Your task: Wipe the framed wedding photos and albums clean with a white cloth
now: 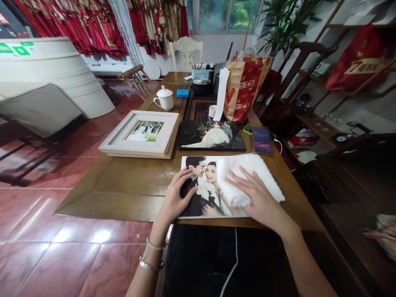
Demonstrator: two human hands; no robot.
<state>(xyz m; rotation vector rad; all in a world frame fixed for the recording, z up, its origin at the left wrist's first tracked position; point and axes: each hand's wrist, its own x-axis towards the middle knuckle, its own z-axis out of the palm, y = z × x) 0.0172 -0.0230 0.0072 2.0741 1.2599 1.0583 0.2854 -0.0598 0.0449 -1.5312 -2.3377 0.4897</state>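
Observation:
A wedding photo panel of a couple lies flat at the table's front edge. My left hand rests on its left side, fingers stretched and thumb apart. On the panel's right half sits a folded white cloth, which covers that part of the picture and reaches past its right edge. My right hand lies on top of the cloth with fingers spread, pressing it against the panel. Just behind is a dark photo panel showing a white gown. Framed photos in pale wood are stacked to the left.
On the wooden table stand a lidded white mug, a blue box, a small white cup and a paper bag. A phone with a white cable lies at the right. Shelves stand beyond it.

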